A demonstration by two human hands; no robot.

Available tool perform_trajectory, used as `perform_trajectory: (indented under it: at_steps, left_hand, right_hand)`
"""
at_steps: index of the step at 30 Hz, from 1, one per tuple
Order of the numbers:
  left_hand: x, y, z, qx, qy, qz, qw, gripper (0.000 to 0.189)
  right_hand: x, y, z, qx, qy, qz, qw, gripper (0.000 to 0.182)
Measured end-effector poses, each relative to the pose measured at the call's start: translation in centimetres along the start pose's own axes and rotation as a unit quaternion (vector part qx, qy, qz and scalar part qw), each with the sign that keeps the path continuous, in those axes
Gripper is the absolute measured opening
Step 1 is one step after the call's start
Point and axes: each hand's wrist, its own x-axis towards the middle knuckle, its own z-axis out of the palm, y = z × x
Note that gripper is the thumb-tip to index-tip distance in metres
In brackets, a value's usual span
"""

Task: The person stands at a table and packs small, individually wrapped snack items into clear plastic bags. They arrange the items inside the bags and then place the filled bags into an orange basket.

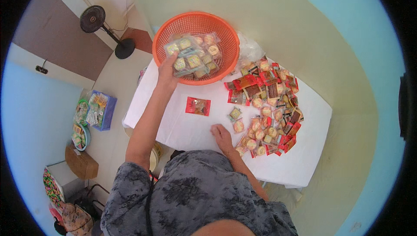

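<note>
My left hand reaches over the near left rim of an orange perforated plastic basket. Its thumb lies on a clear plastic pack of small wrapped pieces, pinched at the pack's left edge. Similar clear packs lie beneath it in the basket. Near the table's front edge, my right hand is loosely curled; whether anything is inside the fingers cannot be told. Between the hands lies one red-edged clear packet on the white cloth. Two small wrapped pieces, one squarish and one round, sit just beyond my right hand.
A large heap of small wrapped pieces and red packets covers the right part of the white-covered table. Clear plastic bags lie behind the basket. Filled containers, a cardboard box and a black fan stand on the floor leftward.
</note>
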Motion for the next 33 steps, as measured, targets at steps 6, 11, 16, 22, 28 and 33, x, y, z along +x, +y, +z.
perform_trajectory:
  at_steps: [6,11,16,22,28,33]
  left_hand:
    - [9.4,-1.3,-2.5,-0.025,0.06,-0.017,0.998,0.037]
    - [16.4,-3.0,-4.5,0.021,0.066,-0.002,0.998,0.037]
    - [19.8,-5.8,-3.1,-0.065,0.14,0.025,0.988,0.038]
    - [20.8,-8.3,-0.2,-0.3,0.081,0.056,0.949,0.041]
    - [24.6,-9.2,-0.7,-0.304,0.134,0.06,0.941,0.04]
    - [25.3,-8.9,-2.7,-0.201,0.185,-0.034,0.961,0.051]
  right_hand:
    - [0.7,-0.1,-0.9,-0.125,-0.007,-0.007,0.992,0.023]
    - [0.9,-1.3,-0.9,-0.106,-0.019,0.033,0.994,0.021]
    - [1.1,-0.5,-0.7,-0.098,0.003,0.014,0.995,0.019]
    - [1.0,-0.1,-0.9,-0.116,0.012,0.009,0.993,0.018]
    - [0.8,1.4,-0.5,-0.109,0.022,-0.034,0.993,0.017]
    - [1.0,0.9,-0.3,-0.137,0.028,-0.062,0.988,0.016]
